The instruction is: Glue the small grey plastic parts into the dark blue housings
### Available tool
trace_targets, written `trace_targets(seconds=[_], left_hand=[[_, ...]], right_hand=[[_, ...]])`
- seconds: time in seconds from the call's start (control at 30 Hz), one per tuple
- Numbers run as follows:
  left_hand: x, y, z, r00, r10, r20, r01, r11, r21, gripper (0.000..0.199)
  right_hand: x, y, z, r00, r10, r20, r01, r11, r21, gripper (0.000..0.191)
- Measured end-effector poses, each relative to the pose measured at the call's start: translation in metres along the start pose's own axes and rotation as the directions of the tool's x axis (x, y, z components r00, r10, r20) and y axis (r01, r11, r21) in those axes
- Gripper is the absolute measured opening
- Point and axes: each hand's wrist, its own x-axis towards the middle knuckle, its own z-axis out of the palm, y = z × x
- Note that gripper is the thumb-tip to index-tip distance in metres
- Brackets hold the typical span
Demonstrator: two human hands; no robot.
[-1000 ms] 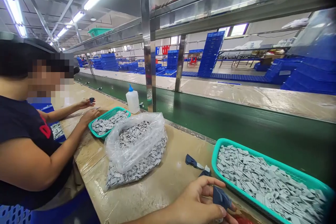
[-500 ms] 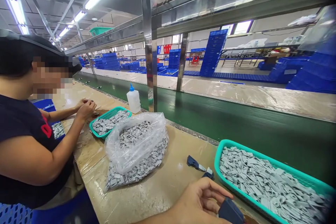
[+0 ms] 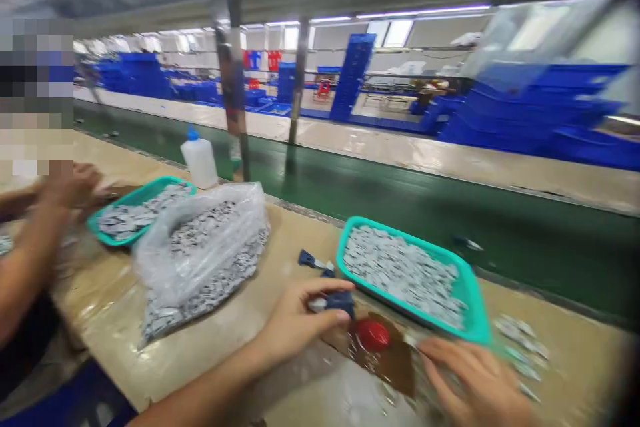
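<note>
Dark blue plastic piece (image 3: 341, 303) gripped in left hand (image 3: 300, 323); right hand (image 3: 473, 380) open
Piece held closed in the left fingers, long axis roughly level, pointing toward the right hand, which is farther off. Right hand spread just below teal plastic tray (image 3: 367, 228) corner, near red round object (image 3: 373, 335). Frame blurred.

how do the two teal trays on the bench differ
The near teal tray sits right before the person's left hand, holding a dark blue piece, and right hand; the far teal tray lies further along the bench by a co-worker's hand. A round red object sits at the near tray's front edge, not the far tray's. Both trays hold small grey pieces, too blurred for detail.
</note>
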Motion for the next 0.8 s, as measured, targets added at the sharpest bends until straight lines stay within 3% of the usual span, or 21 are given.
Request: trace_targets(seconds=[0.1, 0.2, 0.3, 0.4, 0.53, 0.8], left_hand=[[-0.002, 0.000, -0.003, 0.999, 0.042, -0.019, -0.037, 0.976, 0.215, 0.033], [-0.004, 0.000, -0.004, 0.995, 0.099, 0.033, -0.104, 0.936, 0.337, 0.021], [-0.007, -0.001, -0.002, 0.988, 0.133, 0.083, -0.155, 0.906, 0.393, 0.018], [-0.010, -0.004, 0.000, 0.983, 0.133, 0.129, -0.173, 0.909, 0.378, 0.020], [-0.011, -0.005, 0.001, 0.978, 0.110, 0.179, -0.169, 0.918, 0.359, 0.022], [-0.013, 0.001, 0.002, 0.980, 0.085, 0.178, -0.146, 0.919, 0.365, 0.020]], right_hand=[[-0.003, -0.006, -0.011, 0.997, 0.073, 0.024, -0.072, 0.997, -0.038, 0.020], [0.001, -0.015, -0.014, 0.990, 0.121, 0.070, -0.122, 0.993, 0.001, 0.016], [0.011, -0.034, -0.019, 0.965, 0.256, 0.051, -0.261, 0.942, 0.213, 0.009], [0.024, -0.058, -0.026, 0.941, 0.335, 0.049, -0.317, 0.819, 0.478, 0.009], [0.033, -0.079, -0.024, 0.954, 0.277, 0.113, -0.291, 0.767, 0.572, 0.016], [0.034, -0.085, -0.018, 0.985, 0.127, 0.115, -0.169, 0.832, 0.529, 0.021]])
